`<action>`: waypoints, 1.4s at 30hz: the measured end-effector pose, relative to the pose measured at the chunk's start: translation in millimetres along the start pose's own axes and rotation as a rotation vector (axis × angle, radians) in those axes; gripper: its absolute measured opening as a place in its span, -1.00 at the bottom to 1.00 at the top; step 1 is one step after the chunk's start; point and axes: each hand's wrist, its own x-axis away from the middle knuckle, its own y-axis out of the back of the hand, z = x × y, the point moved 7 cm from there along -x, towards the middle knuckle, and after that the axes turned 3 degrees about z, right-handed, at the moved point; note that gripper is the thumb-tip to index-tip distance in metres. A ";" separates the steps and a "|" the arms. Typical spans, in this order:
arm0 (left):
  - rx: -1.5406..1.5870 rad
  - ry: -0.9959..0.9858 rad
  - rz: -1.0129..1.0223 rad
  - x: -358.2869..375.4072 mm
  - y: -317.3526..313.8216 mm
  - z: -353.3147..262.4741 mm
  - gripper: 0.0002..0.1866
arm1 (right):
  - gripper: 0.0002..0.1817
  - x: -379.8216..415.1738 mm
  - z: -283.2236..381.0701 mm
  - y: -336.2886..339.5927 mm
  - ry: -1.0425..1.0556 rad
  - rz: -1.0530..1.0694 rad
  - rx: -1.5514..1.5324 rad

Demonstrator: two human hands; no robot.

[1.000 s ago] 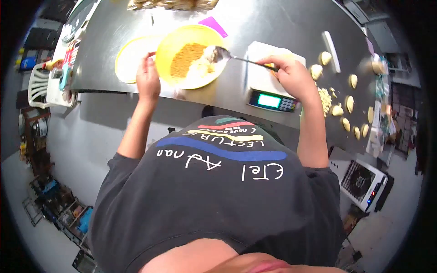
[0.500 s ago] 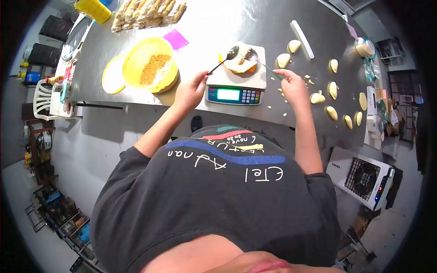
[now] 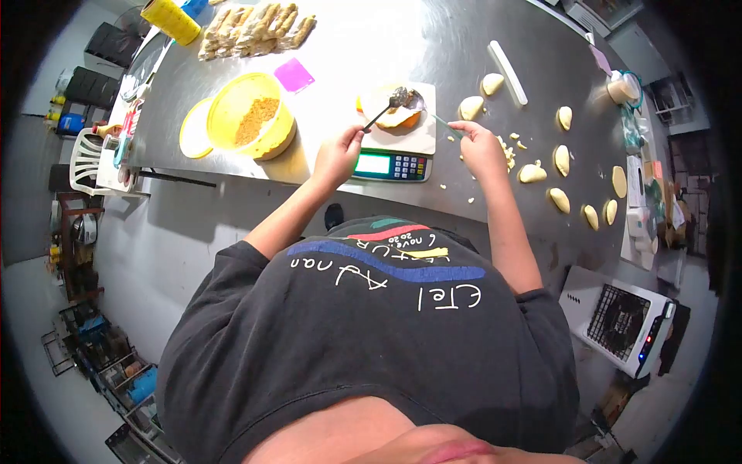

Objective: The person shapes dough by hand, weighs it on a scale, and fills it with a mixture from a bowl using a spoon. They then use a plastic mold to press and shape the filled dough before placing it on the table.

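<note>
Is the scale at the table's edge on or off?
On: the display of the scale is lit, glowing white with a green edge. The reading is too washed out to tell.

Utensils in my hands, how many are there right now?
2: a black-handled spoon in your left hand, and a thin pale-green-handled utensil in your right hand. Neither handle is hidden.

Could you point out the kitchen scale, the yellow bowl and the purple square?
Kitchen scale (image 3: 372, 164): head view, on its lit display.
Yellow bowl (image 3: 225, 116): head view, on its inner wall.
Purple square (image 3: 294, 75): head view, on its middle.
</note>
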 end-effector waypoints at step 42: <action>0.571 0.405 0.160 -9.7 -19.3 34.1 -0.72 | -0.56 -11.3 4.9 -11.1 0.090 0.094 -0.015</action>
